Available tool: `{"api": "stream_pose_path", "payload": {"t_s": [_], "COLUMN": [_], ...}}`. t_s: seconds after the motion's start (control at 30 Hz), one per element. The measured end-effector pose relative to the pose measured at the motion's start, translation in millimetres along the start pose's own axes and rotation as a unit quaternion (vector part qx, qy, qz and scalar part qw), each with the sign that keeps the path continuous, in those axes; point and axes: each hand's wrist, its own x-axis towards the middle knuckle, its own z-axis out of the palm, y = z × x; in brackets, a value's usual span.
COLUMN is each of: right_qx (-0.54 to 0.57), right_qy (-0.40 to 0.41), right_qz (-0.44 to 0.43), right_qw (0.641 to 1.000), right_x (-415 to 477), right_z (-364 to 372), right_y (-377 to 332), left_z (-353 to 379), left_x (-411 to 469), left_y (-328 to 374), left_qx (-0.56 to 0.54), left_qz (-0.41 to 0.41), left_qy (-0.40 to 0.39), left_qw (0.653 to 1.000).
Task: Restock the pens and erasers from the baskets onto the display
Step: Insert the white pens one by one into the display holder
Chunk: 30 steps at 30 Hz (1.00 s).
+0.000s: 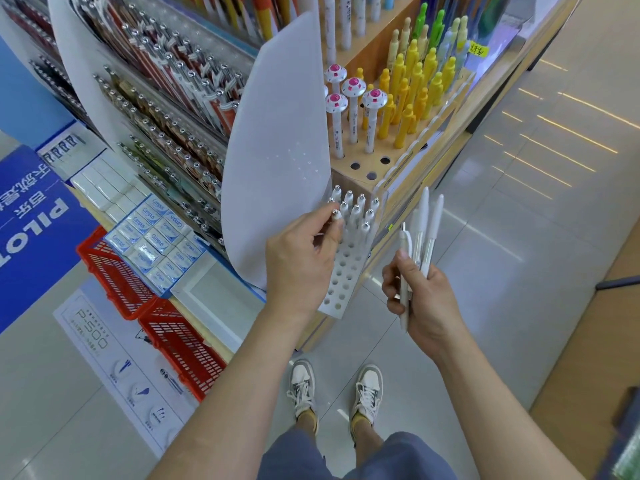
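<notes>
A white pen rack (343, 271) with rows of round holes hangs at the corner of the display; its upper rows hold several white pens (360, 211). My left hand (298, 261) pinches one white pen (336, 216) at the rack's upper left edge, standing in a hole. My right hand (420, 292), right of the rack, grips a bundle of three white pens (424, 237) pointing upward. Two red baskets (114, 271) (183, 344) stand on the floor at the lower left. Boxed Campus erasers (156, 237) fill a shelf tray on the left.
A curved white panel (277, 150) juts out just left of the rack. Behind it a wooden holder (381, 171) carries yellow pens (405, 109) and mushroom-topped pens (353, 90). Packaged pens hang on the left wall. Tiled floor and my shoes lie below.
</notes>
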Motion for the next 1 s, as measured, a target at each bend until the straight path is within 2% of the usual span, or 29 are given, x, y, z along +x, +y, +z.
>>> {"api": "stream_pose_path", "payload": {"t_s": [0.2,0.4,0.6,0.9,1.0], "right_qx": [-0.006,-0.007,-0.006,-0.008,0.006], "right_qy": [-0.006,-0.01,-0.014,-0.008,-0.031], "right_qz": [0.009,0.015,0.018,0.023,0.025], "right_qw": [1.0,1.0,1.0,1.0,0.999], "right_x": [1,1,2,-3,-7], "right_z": [1,0,1,7,8], "right_y": [1,3,3,0,-5], "left_z": [11,24,39,28,13], "left_x": [-2,-2,4,-2,-13], "left_y": [-12,-18,-21,-13,3], "left_qx": [0.004,0.073,0.137,0.135,0.078], "left_qz": [0.005,0.052,0.046,0.028,-0.011], "left_qy": [-0.021,-0.032,-0.04,-0.056,-0.034], "left_qw": [1.0,0.995,0.989,0.989,0.996]}}
